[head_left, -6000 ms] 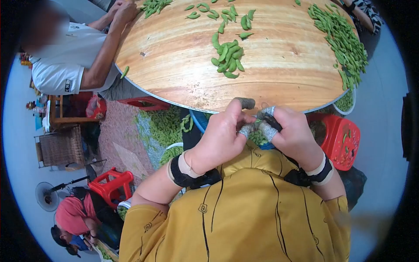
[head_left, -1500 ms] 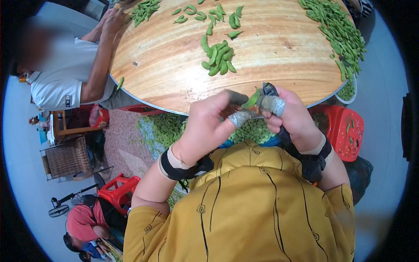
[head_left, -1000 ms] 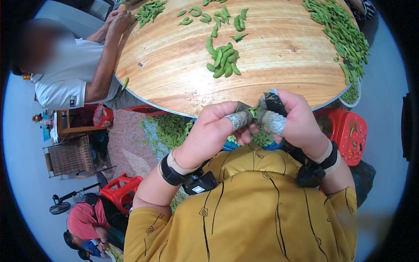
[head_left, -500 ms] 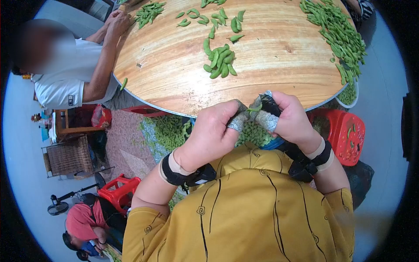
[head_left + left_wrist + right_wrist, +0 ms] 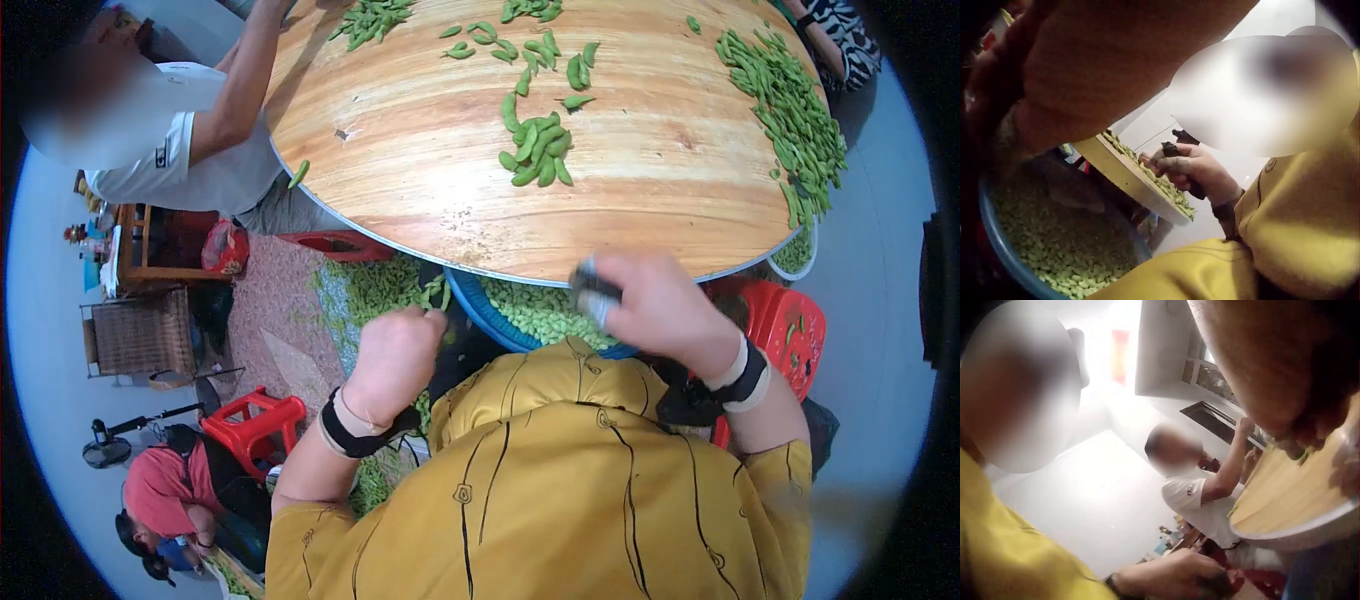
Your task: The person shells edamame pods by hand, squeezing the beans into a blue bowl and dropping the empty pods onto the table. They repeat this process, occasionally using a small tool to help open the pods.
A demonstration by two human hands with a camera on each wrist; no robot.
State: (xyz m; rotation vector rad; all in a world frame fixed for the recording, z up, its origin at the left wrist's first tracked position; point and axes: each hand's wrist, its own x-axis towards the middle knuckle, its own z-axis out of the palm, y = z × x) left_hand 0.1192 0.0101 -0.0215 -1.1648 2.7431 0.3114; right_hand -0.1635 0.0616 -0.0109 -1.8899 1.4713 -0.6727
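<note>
My left hand (image 5: 395, 350) hangs as a loose fist to the left of the blue basin (image 5: 470, 305), above green pods on the floor; whether it holds anything cannot be told. My right hand (image 5: 600, 295), with cloth-wrapped fingertips, grips a small dark tool (image 5: 590, 285) at the near edge of the round wooden table (image 5: 420, 170), over the basin. The basin is full of shelled green beans (image 5: 540, 312). In the left wrist view the right hand (image 5: 1188, 172) holds the dark tool (image 5: 1171, 150) beside the table edge (image 5: 1129, 178), above the beans (image 5: 1054, 250).
A small heap of pods (image 5: 540, 150) lies mid-table and a long pile (image 5: 790, 100) runs along the right rim. A person in a white shirt (image 5: 170, 140) reaches onto the table at the left. Red stools (image 5: 790, 320) (image 5: 255, 420) stand right and lower left.
Both hands were pinching a pod together at the table edge. Now the left hand has swung down and left, away from the right, which stays over the basin with the tool.
</note>
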